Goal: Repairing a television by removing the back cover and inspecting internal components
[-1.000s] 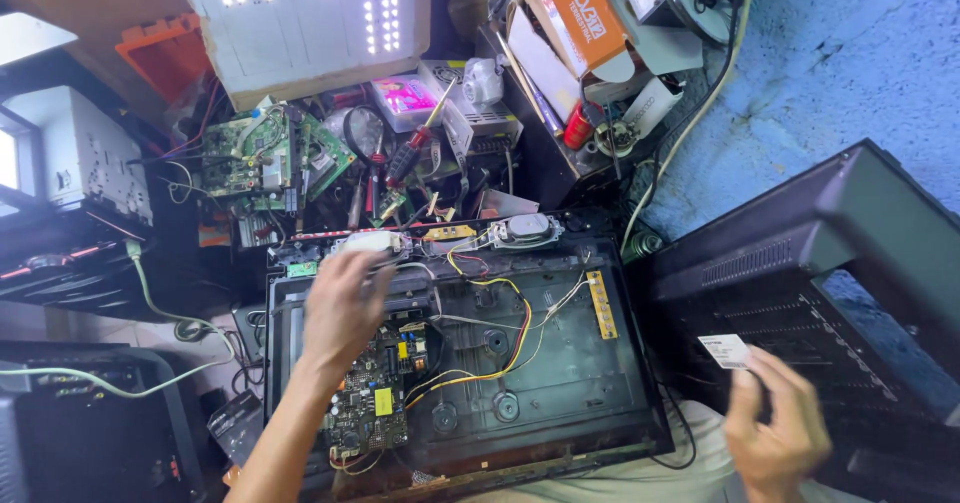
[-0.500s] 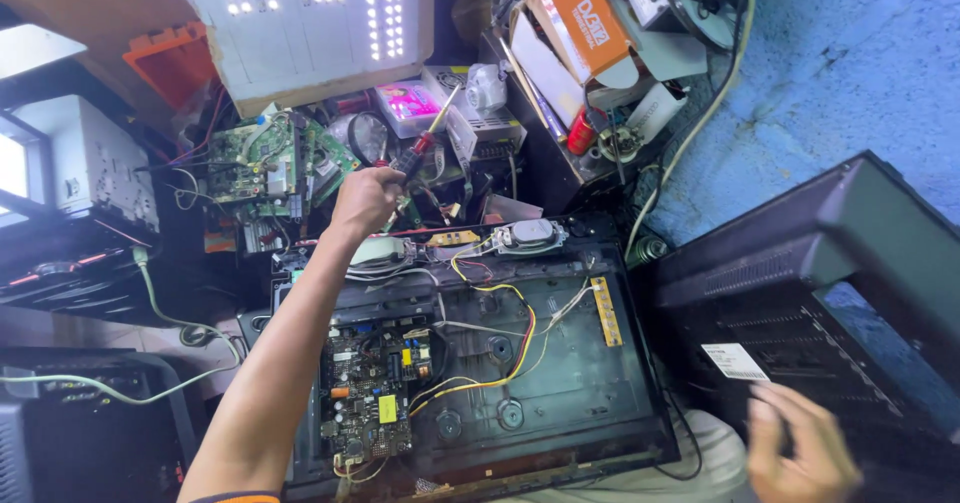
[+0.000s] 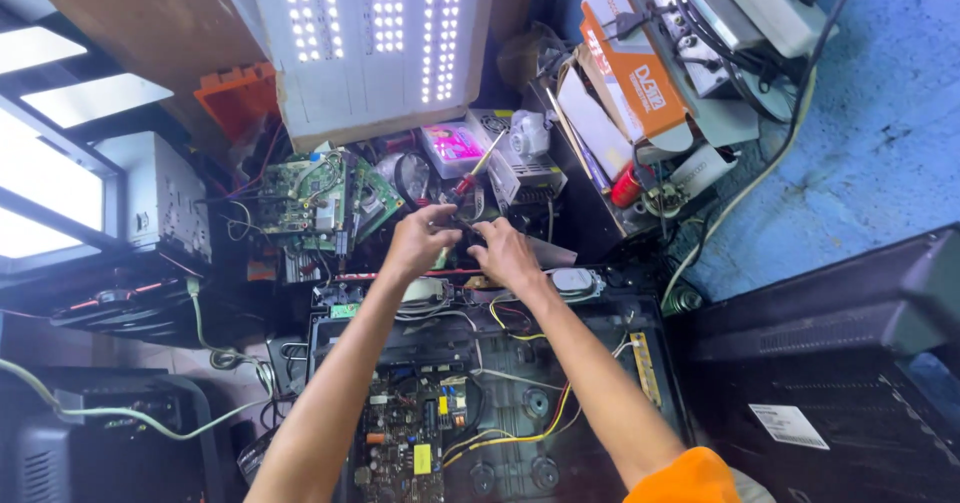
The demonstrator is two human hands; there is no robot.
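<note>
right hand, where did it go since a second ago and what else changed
The right hand left the black back cover at lower right and reached up across the bench to join the left hand. The left hand rose from the opened set to the red-handled screwdriver; whether it grips it is unclear. Boards, wires and light panel stayed put.

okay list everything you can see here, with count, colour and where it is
LED panel: one, white, lit, top centre.
Green boards: a cluster, left of the hands.
Screwdriver: one, red handle, above the hands.
Power supply: one, silver, right of the screwdriver.
Orange box: one, top right.
Open chassis: one, black, bottom centre.
Main board: one, dark, inside the chassis.
Yellow wires: several, across the chassis.
Back cover: one, black, right.
Left hand: at the clutter beyond the chassis.
Right hand: beside the left.
</note>
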